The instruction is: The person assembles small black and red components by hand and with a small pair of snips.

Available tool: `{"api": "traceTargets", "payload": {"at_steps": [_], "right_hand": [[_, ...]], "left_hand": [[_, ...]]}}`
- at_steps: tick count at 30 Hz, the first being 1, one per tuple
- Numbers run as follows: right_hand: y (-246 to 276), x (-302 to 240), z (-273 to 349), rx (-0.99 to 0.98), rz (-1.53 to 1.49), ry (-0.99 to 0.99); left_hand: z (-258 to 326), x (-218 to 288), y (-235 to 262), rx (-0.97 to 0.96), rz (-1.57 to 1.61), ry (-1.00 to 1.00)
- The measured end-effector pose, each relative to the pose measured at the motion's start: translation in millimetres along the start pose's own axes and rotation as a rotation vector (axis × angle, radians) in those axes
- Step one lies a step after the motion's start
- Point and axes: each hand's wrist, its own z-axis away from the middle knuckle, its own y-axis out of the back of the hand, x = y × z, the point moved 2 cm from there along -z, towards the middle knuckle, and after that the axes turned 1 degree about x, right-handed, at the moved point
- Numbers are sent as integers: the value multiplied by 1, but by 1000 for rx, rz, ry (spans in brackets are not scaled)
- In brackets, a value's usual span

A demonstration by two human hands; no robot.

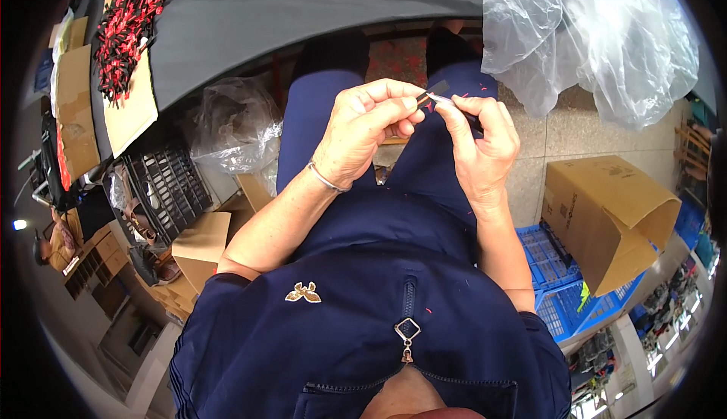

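My left hand, with a silver bangle at the wrist, pinches a short black strip between thumb and fingers. A bit of red shows at the strip's lower edge. My right hand is closed round a small tool with a thin silver tip and what looks like a dark handle. Its tip meets the strip beside my left fingertips. Whether it is snips or tweezers I cannot tell. Both hands are held close together above my lap.
A dark-covered table spans the far side. On its left, a heap of black and red strips lies on cardboard. Clear plastic bags hang at the right. An open carton rests on blue crates; a black crate stands left.
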Motion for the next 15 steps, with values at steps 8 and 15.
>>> {"api": "traceTargets", "payload": {"at_steps": [8, 15], "right_hand": [[-4, -9, 5, -224, -852, -718], [-9, -7, 11, -152, -664, -638]], "left_hand": [[8, -7, -6, -19, -12, -54], [16, -4, -13, -22, -380, -290]]}}
